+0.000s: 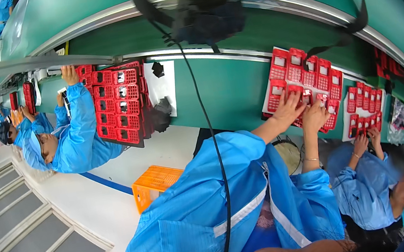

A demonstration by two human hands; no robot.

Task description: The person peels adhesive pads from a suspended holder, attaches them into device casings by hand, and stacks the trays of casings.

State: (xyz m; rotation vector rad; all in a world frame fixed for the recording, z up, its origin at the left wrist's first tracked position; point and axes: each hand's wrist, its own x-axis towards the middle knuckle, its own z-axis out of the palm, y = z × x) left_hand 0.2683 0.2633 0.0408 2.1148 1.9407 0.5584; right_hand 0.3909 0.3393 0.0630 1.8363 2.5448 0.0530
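Observation:
Rows of red phone housings (307,77), each with a keypad grid and a window, lie on a white tray (268,98) on the green bench to my right. Over the near left part of these rows, my left hand (287,110) has its fingers spread and touching the housings. Close beside it, my right hand (315,116) bends its fingers in at the near edge of the rows. Whatever lies under its fingertips is too small and hidden to make out.
A tall stack of red housing trays (121,105) stands on the left, beside a person in blue (72,134). Another person's hands (367,142) work at a smaller tray (365,109) on the right. An orange crate (155,184) stands behind the bench. A black cable (200,99) hangs across the view.

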